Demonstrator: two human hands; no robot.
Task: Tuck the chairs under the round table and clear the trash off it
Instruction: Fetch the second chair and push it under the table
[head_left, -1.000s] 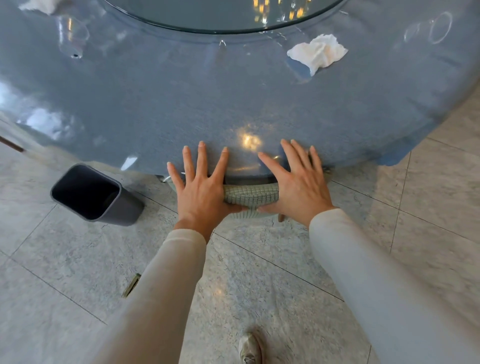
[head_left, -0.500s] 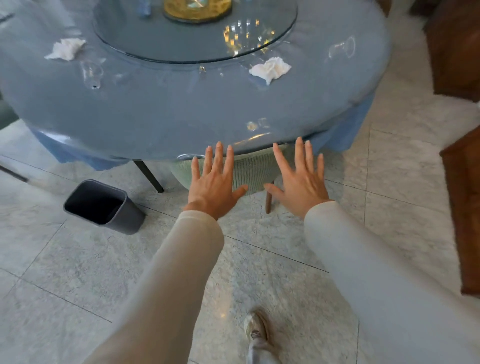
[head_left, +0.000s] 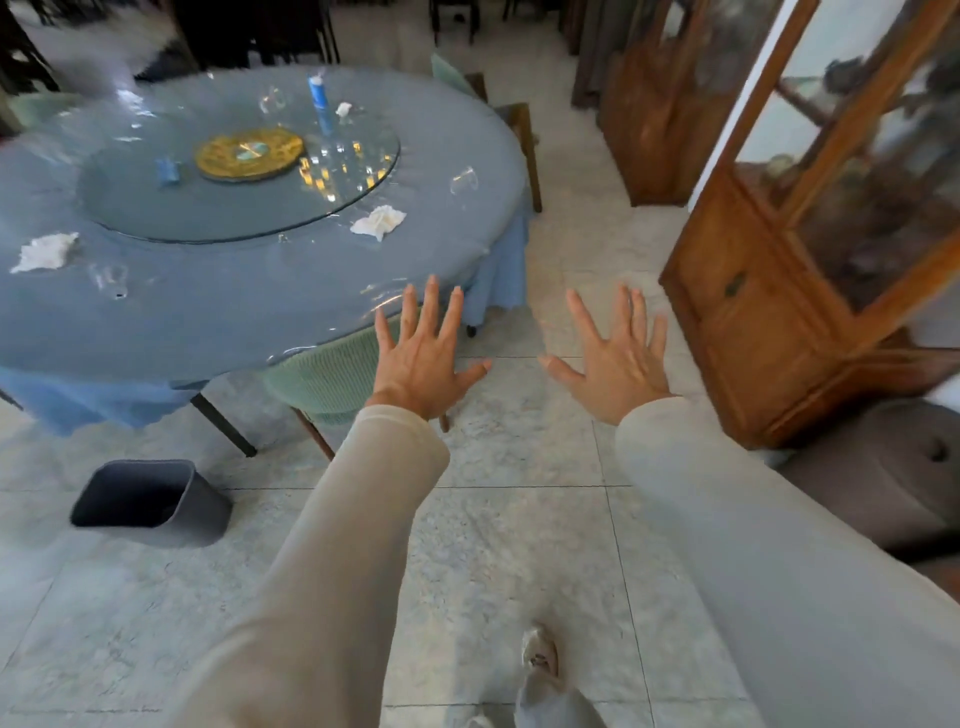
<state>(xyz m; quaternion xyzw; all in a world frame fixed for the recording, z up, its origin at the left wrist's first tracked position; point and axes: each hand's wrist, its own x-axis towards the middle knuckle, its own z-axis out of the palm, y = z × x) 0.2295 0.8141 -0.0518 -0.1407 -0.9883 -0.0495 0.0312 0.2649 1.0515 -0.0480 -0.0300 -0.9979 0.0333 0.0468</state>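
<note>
Both hands are raised with fingers spread. The left hand (head_left: 423, 364) shows in front of the green chair (head_left: 327, 374); the right hand (head_left: 615, 364) is over bare floor, well apart from any object. Each grip is apart and holds nothing. Contact between the left hand and the chair back cannot be confirmed.

The green chair's seat lies under the near rim of the round worktop (head_left: 234, 312), with only its back showing outside. It is judged tucked. A second chair (head_left: 519, 124) at the far right rim appears to stand clear of it, judged pending.

Trash is not yet cleared. One crumpled tissue (head_left: 378, 222) lies just beside the glass turntable (head_left: 208, 208), another tissue (head_left: 45, 252) is near the left rim, and a blue bottle (head_left: 318, 93) stands upright at the far side. The bin (head_left: 150, 501) stands on the floor near the worktop, probably placed there to take the trash.

No writing is legible, and the bottle's label is blurred.
</note>
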